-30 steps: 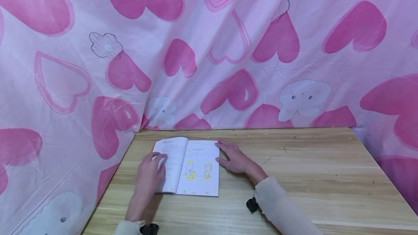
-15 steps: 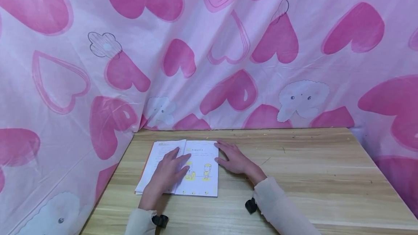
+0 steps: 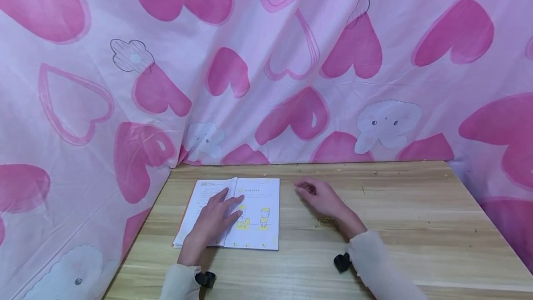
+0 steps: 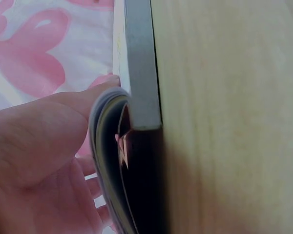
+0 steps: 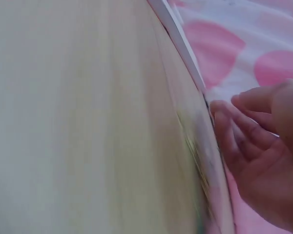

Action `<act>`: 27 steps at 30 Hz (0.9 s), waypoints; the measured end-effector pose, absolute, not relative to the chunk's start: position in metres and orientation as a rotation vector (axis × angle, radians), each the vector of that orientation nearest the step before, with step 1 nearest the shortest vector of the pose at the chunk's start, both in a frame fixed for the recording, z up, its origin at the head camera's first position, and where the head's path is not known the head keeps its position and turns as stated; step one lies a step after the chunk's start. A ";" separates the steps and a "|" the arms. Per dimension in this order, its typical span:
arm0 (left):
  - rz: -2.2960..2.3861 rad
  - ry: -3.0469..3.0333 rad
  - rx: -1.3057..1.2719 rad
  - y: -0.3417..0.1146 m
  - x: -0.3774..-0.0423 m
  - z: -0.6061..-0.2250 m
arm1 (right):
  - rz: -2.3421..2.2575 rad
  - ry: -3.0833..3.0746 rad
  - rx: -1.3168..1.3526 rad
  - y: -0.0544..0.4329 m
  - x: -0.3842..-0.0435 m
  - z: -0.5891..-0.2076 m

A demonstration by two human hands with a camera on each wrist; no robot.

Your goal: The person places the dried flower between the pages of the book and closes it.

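A book (image 3: 258,235) lies spread on the wooden table (image 3: 399,226), its right page showing two cartoon figures in yellow and a short heading. My left hand (image 3: 212,221) rests over the middle of it with fingers spread, across the left page and the fold. From the left wrist view, the thumb lies against the curved pages (image 4: 102,131) beside the thick page block (image 4: 144,73). To the right of the book, apart from it, my right hand (image 3: 322,198) is above the table with fingers loosely bent and nothing between them.
Small dark and yellowish crumbs (image 3: 325,221) lie on the table by the right wrist. A pink cloth (image 3: 287,59) with hearts hangs along the back and sides. Black straps with small boxes (image 3: 342,262) sit at both wrists.
My left hand has moved right with the left page, which now lies flatter, then stayed there. My right hand has left the book's right edge and shifted right, its fingers bending.
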State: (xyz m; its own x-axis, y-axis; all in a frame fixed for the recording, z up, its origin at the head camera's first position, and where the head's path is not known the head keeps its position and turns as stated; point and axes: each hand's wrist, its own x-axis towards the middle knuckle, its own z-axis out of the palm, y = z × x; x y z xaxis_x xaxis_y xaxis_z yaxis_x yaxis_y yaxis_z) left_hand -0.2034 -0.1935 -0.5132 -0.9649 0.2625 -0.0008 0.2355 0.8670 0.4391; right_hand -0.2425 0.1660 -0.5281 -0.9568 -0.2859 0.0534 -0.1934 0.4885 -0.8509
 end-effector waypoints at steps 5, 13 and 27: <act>0.680 2.972 0.381 -0.194 -0.202 -0.513 | -1.271 2.719 -0.413 0.199 -0.228 -0.519; 0.666 2.973 0.378 -0.194 -0.201 -0.514 | -0.896 2.802 -0.352 0.240 -0.185 -0.512; 0.683 2.969 0.382 -0.194 -0.201 -0.517 | -0.868 2.835 -0.339 0.251 -0.158 -0.510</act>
